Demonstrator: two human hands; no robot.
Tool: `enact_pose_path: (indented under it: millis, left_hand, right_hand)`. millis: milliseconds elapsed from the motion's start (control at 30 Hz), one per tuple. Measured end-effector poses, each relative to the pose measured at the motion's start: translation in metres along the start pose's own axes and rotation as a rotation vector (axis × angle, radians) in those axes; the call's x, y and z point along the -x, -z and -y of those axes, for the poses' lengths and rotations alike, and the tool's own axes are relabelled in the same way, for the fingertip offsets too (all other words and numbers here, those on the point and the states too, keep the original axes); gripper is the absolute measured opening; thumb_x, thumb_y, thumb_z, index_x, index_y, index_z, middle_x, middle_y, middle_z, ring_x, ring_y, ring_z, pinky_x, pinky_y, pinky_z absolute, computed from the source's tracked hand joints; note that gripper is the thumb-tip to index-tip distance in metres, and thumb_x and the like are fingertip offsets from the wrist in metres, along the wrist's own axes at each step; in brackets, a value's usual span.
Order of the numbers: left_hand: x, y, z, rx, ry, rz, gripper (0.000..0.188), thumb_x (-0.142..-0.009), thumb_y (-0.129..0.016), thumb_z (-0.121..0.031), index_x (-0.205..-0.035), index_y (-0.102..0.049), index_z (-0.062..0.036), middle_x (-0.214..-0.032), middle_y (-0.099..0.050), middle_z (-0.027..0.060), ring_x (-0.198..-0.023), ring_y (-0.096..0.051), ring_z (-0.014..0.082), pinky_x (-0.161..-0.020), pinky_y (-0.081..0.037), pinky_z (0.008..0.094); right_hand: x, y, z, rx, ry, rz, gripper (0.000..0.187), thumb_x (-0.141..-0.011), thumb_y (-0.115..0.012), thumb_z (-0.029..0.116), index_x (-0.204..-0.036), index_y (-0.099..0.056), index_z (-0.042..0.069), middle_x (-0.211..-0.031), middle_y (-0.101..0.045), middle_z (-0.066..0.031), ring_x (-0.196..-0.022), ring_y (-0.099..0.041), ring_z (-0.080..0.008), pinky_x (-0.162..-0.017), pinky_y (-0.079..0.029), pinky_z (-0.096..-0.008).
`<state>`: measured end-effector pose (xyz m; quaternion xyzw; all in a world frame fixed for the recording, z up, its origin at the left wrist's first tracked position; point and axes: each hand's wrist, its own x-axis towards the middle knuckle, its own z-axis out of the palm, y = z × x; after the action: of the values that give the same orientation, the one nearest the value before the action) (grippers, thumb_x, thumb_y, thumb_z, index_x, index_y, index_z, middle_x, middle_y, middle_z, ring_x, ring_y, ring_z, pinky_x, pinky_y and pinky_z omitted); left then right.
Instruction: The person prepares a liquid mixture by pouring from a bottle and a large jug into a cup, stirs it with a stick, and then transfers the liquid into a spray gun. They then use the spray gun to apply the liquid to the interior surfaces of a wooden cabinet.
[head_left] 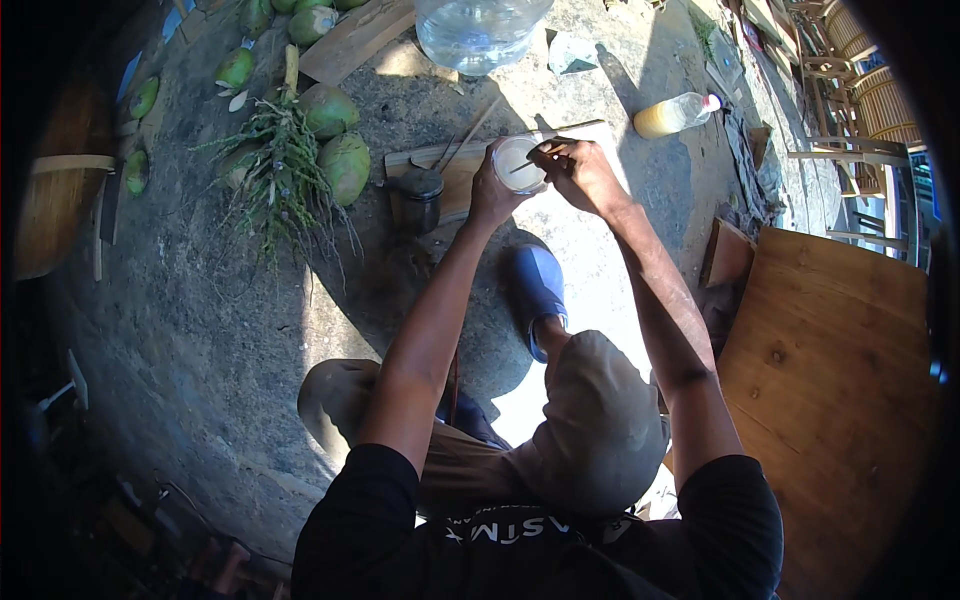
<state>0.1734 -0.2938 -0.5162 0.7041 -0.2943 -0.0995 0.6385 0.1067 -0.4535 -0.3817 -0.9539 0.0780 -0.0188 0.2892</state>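
left hand (490, 192) curls around cup (521, 190); right hand (585, 174) pinches thin stick (521, 166).

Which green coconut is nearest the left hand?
The lower green coconut of the two right of the stringy stalks; every other one lies farther left or higher in the picture, away from the left hand.

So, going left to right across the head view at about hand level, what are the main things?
Green coconut → bunch of stalks → dark pot → left hand → cup → right hand → bottle → woven chair.
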Motion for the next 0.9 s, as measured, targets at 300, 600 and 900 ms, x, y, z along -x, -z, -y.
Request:
enact_pose_path:
  millis: [300,600,900]
  left_hand:
    - [0.004,0.011,-0.001,-0.057,0.060,0.043,0.104,-0.067,-0.102,-0.016,-0.152,-0.043,-0.0077,-0.143,-0.064,0.0184,-0.134,-0.063,0.0340,-0.110,-0.054,0.0462]
    - [0.005,0.024,-0.006,-0.103,0.100,0.125,0.102,-0.070,-0.099,-0.016,-0.154,-0.042,-0.0104,-0.146,-0.062,0.0194,-0.137,-0.061,0.0355,-0.112,-0.052,0.0469]
    - [0.016,0.049,-0.043,-0.260,0.053,0.092,0.103,-0.078,-0.083,-0.001,-0.165,-0.029,-0.0094,-0.159,-0.050,0.0219,-0.152,-0.045,0.0386,-0.125,-0.037,0.0467]
  right_hand:
    - [0.013,0.009,0.000,0.008,-0.060,0.047,0.025,-0.092,-0.069,0.008,-0.114,-0.080,0.007,-0.099,-0.077,-0.0214,-0.090,-0.076,-0.0383,-0.076,-0.060,-0.0459]
    - [0.063,0.061,0.037,-0.151,-0.050,-0.138,0.022,-0.102,-0.065,0.013,-0.115,-0.078,0.000,-0.105,-0.078,-0.0193,-0.090,-0.077,-0.0347,-0.077,-0.060,-0.0436]
    - [0.146,0.083,0.006,-0.838,-0.321,-0.753,0.024,-0.109,-0.062,0.013,-0.110,-0.074,-0.008,-0.099,-0.075,-0.0146,-0.082,-0.072,-0.0190,-0.082,-0.060,-0.0360]
